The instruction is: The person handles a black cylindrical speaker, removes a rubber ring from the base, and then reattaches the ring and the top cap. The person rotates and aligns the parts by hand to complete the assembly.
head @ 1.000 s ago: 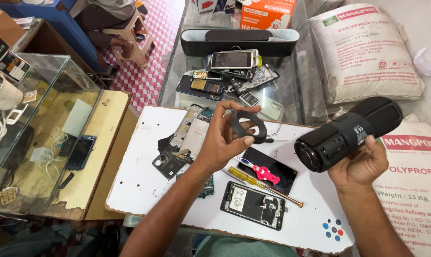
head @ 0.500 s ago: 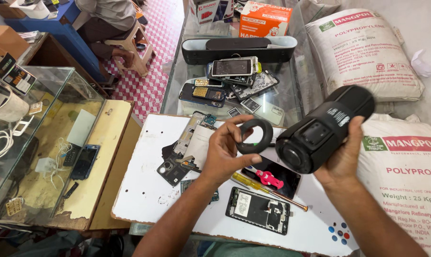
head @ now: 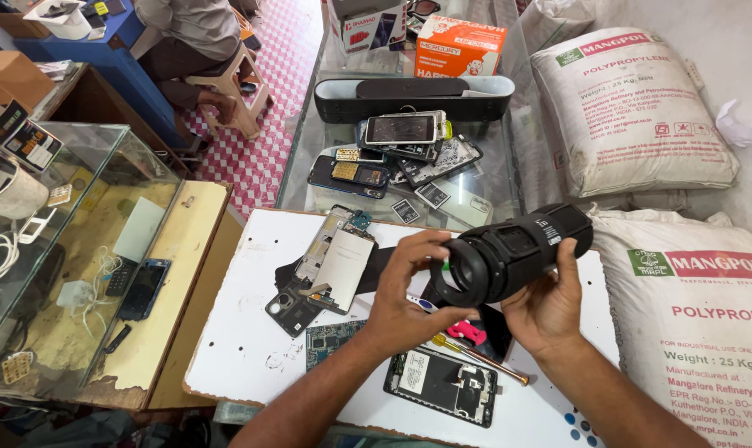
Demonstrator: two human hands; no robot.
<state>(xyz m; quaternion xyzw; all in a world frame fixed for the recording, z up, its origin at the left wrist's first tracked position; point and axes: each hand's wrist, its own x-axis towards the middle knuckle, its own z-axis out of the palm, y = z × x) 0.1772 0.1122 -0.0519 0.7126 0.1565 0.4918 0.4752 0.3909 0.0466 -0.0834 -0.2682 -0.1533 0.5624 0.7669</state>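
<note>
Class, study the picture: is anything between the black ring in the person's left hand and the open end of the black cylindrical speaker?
Nothing visible. The left hand holds the black ring right at the open end of the black cylindrical speaker, which the right hand cradles from below. Whether ring and speaker touch is unclear.

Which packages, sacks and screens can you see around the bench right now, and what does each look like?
Orange carton: top centre, boxy, white panel.
White carton: left of it, phone picture.
Upper sack: top right, white, green and red print.
Lower sack: right edge, same look.
Phone screen: on the pile, dark rectangle.
</note>
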